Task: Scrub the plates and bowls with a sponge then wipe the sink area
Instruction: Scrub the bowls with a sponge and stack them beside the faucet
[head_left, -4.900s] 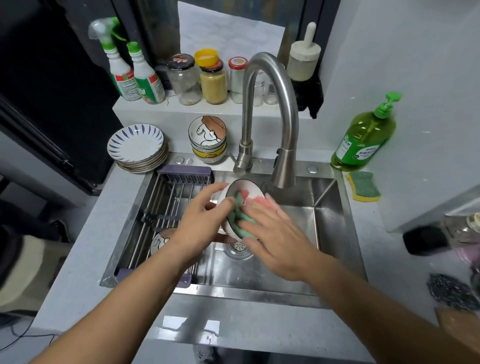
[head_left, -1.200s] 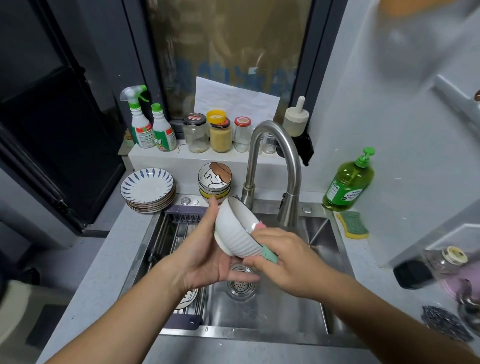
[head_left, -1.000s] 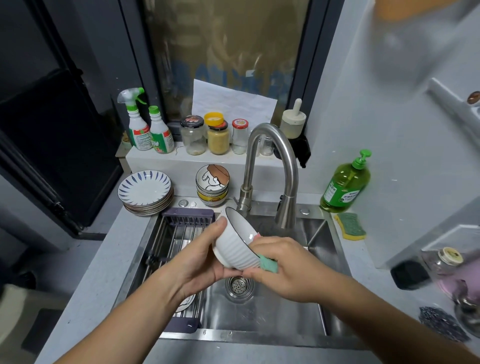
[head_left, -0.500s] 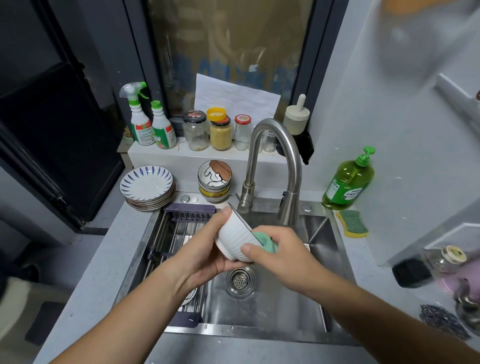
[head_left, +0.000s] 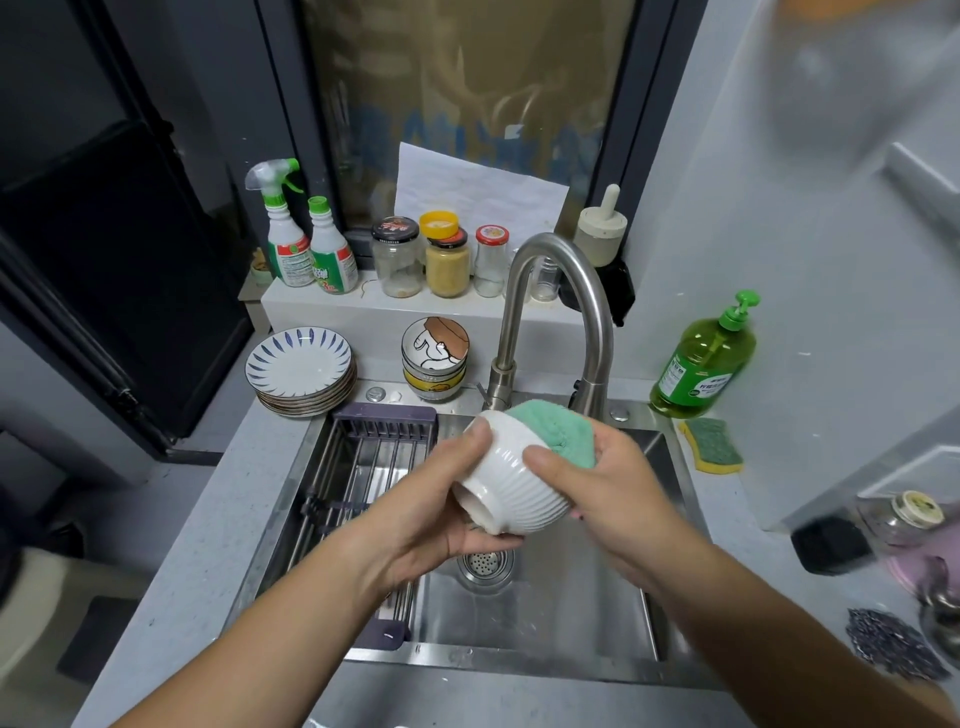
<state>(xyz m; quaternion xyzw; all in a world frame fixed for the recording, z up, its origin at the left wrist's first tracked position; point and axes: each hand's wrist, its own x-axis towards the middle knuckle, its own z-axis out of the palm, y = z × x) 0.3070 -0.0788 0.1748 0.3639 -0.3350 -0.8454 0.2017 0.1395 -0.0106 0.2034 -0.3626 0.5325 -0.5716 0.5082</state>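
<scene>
Both hands mid-sink — left hand (head_left: 415, 525) gripping bowl (head_left: 506, 480), right hand (head_left: 613, 493) pressing sponge (head_left: 558, 434)

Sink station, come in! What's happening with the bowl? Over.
Left hand grips white ribbed bowl. Right hand holds green sponge against it. Faucet close behind.

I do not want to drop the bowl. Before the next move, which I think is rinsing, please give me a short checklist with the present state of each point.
1. Left hand grip on the white bowl, thumb on its side and fingers below: ok.
2. Right hand holds the green sponge against the bowl: ok.
3. Bowl is above the sink, not the counter: ok.
4. Water runs from the faucet for rinsing: not ok, no stream shows.
5. Inside of the bowl is clean: cannot tell, it faces away.
6. Rack has bare bars: ok.
</scene>
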